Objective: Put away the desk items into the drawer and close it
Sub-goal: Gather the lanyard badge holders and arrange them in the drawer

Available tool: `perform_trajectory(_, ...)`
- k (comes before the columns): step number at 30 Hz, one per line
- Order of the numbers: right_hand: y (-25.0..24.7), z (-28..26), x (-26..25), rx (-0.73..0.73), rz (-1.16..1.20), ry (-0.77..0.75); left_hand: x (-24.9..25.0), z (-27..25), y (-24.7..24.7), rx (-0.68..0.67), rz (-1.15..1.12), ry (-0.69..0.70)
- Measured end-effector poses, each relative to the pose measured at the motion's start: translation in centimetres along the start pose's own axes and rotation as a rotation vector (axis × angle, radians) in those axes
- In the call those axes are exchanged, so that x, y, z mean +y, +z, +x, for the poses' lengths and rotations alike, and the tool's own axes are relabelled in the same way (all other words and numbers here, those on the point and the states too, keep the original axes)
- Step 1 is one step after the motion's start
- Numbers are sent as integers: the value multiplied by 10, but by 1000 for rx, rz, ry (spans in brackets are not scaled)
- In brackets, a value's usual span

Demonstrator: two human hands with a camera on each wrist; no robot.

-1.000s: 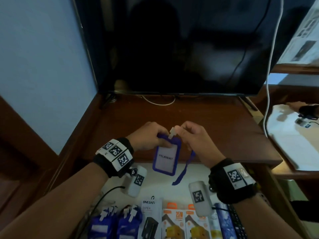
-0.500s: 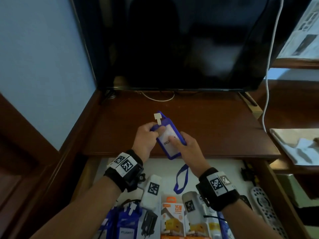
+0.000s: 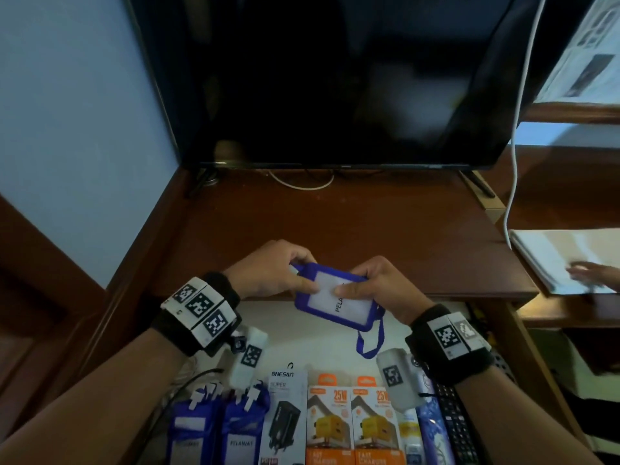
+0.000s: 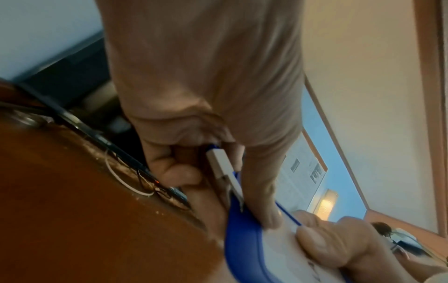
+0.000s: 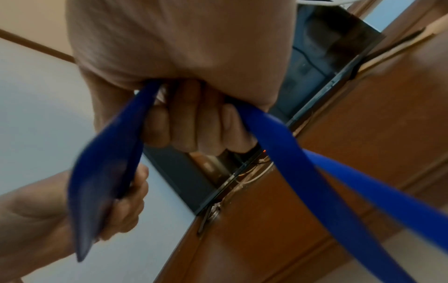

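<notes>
A blue badge holder (image 3: 332,298) with a white card inside hangs over the desk's front edge and the open drawer (image 3: 322,340). My left hand (image 3: 278,273) pinches its clip end (image 4: 223,168), thumb on the card. My right hand (image 3: 375,286) grips the other end, thumb on the card face, fingers curled under it (image 5: 194,126). The blue lanyard (image 3: 369,344) loops down from the right hand toward the drawer; in the right wrist view the lanyard (image 5: 315,181) runs out past my fingers. The drawer holds more blue badge holders (image 3: 218,427), charger boxes (image 3: 349,427) and a remote (image 3: 459,427).
A dark monitor (image 3: 335,78) stands at the back of the brown desk (image 3: 335,223), with a white cable (image 3: 516,129) hanging at the right. Another person's hand (image 3: 590,273) rests on white papers (image 3: 563,256) on a side surface at the right.
The badge holder has turned from tilted upright to lying sideways between both hands, and has come back toward the drawer. The lanyard still dangles below.
</notes>
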State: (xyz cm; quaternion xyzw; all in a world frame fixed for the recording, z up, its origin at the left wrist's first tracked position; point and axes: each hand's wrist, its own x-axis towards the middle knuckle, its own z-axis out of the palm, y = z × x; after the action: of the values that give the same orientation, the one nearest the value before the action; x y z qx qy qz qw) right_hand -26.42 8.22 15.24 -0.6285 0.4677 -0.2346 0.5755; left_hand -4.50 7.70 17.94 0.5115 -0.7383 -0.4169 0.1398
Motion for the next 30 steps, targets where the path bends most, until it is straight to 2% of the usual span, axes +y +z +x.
perform_trajectory(4, 4, 0, 9, 13, 79, 13, -5, 0, 7, -114, -209, -52)
perform_trajectory(7, 10, -1, 17, 38, 168, 17, -11, -1, 10, -70, -336, -43)
perform_trajectory(11, 12, 1, 25, 98, 288, 39, -11, 1, 18, -9, -348, -35)
perform_trajectory(14, 9, 1, 25, 141, 379, 36, -8, 2, 21, -13, -403, -52)
perform_trajectory(21, 12, 3, 26, 159, 465, -8, -4, 2, 33, -222, -179, -121)
perform_trajectory(26, 16, 1, 37, 163, 454, 80, -11, 0, 40, -302, -122, -188)
perform_trajectory(28, 18, 1, 41, 159, 469, 103, -13, -1, 43, -293, -91, -199)
perform_trajectory(30, 21, 2, 44, 165, 508, 122, -16, 1, 46, -208, -49, -197)
